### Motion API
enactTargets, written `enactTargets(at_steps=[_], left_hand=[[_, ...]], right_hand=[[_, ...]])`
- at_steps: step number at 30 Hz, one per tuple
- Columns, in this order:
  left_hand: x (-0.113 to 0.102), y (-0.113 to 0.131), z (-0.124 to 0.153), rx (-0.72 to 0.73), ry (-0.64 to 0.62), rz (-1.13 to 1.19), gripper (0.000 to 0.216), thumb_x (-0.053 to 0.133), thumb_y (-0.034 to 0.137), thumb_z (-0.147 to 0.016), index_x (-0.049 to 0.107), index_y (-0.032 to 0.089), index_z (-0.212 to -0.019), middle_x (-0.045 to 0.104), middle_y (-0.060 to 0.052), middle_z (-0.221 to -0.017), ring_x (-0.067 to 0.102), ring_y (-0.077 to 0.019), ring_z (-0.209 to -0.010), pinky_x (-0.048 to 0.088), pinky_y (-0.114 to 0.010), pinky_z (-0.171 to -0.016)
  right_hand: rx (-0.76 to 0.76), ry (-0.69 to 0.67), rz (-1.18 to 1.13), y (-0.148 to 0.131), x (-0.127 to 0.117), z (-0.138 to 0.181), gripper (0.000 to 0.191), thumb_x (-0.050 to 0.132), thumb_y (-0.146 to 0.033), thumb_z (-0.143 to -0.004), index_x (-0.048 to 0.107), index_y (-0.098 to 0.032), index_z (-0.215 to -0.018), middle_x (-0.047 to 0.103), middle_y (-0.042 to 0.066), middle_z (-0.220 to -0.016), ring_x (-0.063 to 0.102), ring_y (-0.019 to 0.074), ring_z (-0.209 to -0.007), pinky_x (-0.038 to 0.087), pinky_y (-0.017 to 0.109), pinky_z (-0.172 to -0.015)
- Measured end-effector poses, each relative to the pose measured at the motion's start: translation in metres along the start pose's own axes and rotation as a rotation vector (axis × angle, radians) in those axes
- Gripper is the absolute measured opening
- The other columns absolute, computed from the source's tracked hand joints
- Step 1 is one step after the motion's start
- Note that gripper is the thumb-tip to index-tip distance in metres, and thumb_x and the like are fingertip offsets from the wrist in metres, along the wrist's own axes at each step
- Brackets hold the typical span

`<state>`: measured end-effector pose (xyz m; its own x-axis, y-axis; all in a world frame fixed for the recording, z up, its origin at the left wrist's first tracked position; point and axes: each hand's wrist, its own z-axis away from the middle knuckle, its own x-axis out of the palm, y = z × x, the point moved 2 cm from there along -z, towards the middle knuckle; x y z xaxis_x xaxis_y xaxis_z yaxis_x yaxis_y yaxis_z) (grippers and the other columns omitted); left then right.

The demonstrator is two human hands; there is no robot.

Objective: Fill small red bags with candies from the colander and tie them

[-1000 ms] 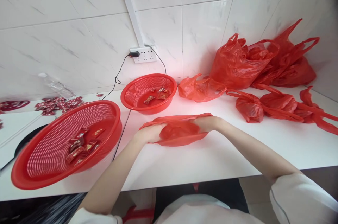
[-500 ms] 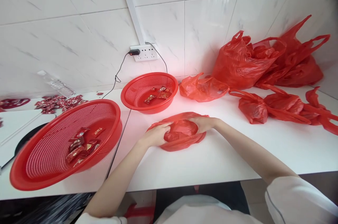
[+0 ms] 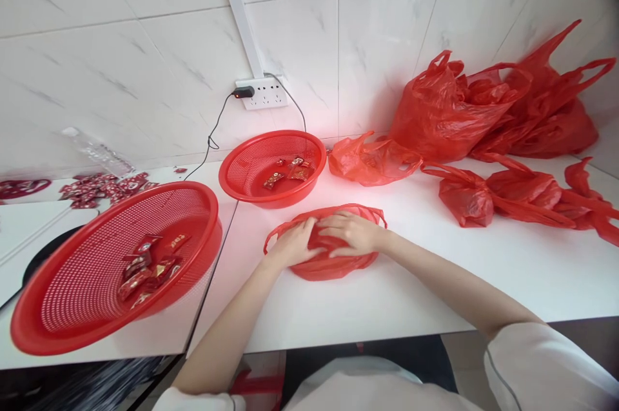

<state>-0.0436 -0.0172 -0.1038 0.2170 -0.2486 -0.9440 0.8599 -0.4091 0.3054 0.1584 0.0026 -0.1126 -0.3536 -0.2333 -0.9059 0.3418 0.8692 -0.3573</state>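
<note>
A red plastic bag (image 3: 333,269) lies spread on the white table in front of me, its two handles out to the sides. My left hand (image 3: 296,243) rests on the bag's left part, thumb and fingers apart. On the right part lies my right hand (image 3: 353,233), palm down with its fingers stretched toward the left hand. The fingertips of both hands nearly meet over the middle of the bag. What is inside the bag is hidden by my hands and the plastic.
A large red basket (image 3: 116,327) with several wrapped snacks (image 3: 140,272) stands at left, a smaller basket (image 3: 273,202) behind the bag. More red bags (image 3: 454,117) crowd the back right. A power strip (image 3: 265,93) with cables hangs on the wall; loose packets (image 3: 97,188) lie far left.
My hands have come from the sides of the bag's opening to its middle, close together over it. The view has shifted slightly.
</note>
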Motion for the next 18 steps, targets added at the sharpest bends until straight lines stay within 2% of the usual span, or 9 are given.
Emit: enactTargets(at_steps=[3, 5, 7, 10, 12, 14, 16, 18], left_hand=[[0.006, -0.002, 0.001, -0.013, -0.076, 0.021, 0.078, 0.064, 0.05, -0.078, 0.033, 0.019, -0.142, 0.055, -0.015, -0.136, 0.056, -0.0297, -0.121, 0.048, -0.038, -0.091], [0.007, -0.004, 0.002, 0.011, -0.114, 0.064, 0.075, 0.062, 0.048, -0.079, 0.033, 0.022, -0.144, 0.055, -0.012, -0.137, 0.056, -0.0278, -0.121, 0.048, -0.036, -0.092], [0.006, -0.005, 0.002, 0.057, -0.122, 0.121, 0.069, 0.061, 0.041, -0.08, 0.037, 0.024, -0.142, 0.056, -0.009, -0.137, 0.057, -0.0251, -0.121, 0.048, -0.033, -0.093], [0.004, -0.006, 0.002, 0.075, -0.115, 0.167, 0.063, 0.061, 0.038, -0.08, 0.042, 0.026, -0.139, 0.056, -0.006, -0.137, 0.057, -0.0247, -0.12, 0.048, -0.032, -0.094], [0.004, -0.007, 0.001, 0.074, -0.108, 0.182, 0.064, 0.061, 0.043, -0.08, 0.042, 0.028, -0.14, 0.055, -0.005, -0.138, 0.056, -0.0256, -0.121, 0.049, -0.034, -0.094], [0.007, -0.008, 0.0, 0.073, -0.084, 0.183, 0.071, 0.062, 0.051, -0.079, 0.039, 0.029, -0.142, 0.054, -0.005, -0.139, 0.054, -0.0276, -0.123, 0.048, -0.037, -0.095], [0.011, -0.01, -0.001, 0.049, -0.04, 0.171, 0.072, 0.056, 0.059, -0.081, 0.038, 0.028, -0.144, 0.054, -0.007, -0.14, 0.053, -0.0292, -0.125, 0.046, -0.04, -0.098], [0.017, -0.012, -0.003, 0.017, 0.025, 0.144, 0.066, 0.047, 0.06, -0.087, 0.042, 0.023, -0.141, 0.055, -0.01, -0.138, 0.052, -0.0301, -0.126, 0.044, -0.043, -0.101]], right_hand=[[0.034, -0.089, -0.132, 0.007, 0.012, 0.003, 0.055, 0.043, -0.04, -0.097, 0.037, -0.017, -0.147, 0.039, 0.01, -0.152, 0.028, 0.0215, -0.143, 0.022, 0.042, -0.117], [0.159, -0.14, -0.269, 0.017, 0.014, 0.007, 0.051, 0.036, -0.036, -0.1, 0.034, -0.022, -0.149, 0.038, 0.005, -0.152, 0.03, 0.0183, -0.142, 0.022, 0.037, -0.118], [0.268, -0.173, -0.381, 0.024, 0.012, 0.011, 0.051, 0.037, -0.039, -0.1, 0.033, -0.026, -0.149, 0.037, 0.002, -0.153, 0.032, 0.0187, -0.142, 0.02, 0.036, -0.119], [0.287, -0.167, -0.422, 0.028, 0.009, 0.013, 0.053, 0.038, -0.043, -0.1, 0.032, -0.028, -0.149, 0.036, 0.001, -0.154, 0.03, 0.0197, -0.143, 0.021, 0.035, -0.119], [0.238, -0.119, -0.33, 0.027, 0.011, 0.013, 0.052, 0.037, -0.042, -0.1, 0.032, -0.025, -0.149, 0.041, 0.005, -0.151, 0.036, 0.0197, -0.139, 0.027, 0.036, -0.117], [0.16, -0.049, -0.14, 0.026, 0.016, 0.014, 0.047, 0.038, -0.037, -0.1, 0.042, -0.018, -0.143, 0.054, 0.012, -0.139, 0.051, 0.0218, -0.128, 0.04, 0.039, -0.108], [0.03, 0.011, 0.077, 0.022, 0.021, 0.015, 0.036, 0.036, -0.026, -0.101, 0.055, -0.012, -0.128, 0.065, 0.016, -0.119, 0.062, 0.0226, -0.11, 0.05, 0.041, -0.095], [-0.105, 0.061, 0.24, 0.017, 0.023, 0.016, 0.034, 0.031, -0.017, -0.101, 0.062, -0.011, -0.115, 0.069, 0.016, -0.107, 0.065, 0.0219, -0.101, 0.053, 0.04, -0.087]])
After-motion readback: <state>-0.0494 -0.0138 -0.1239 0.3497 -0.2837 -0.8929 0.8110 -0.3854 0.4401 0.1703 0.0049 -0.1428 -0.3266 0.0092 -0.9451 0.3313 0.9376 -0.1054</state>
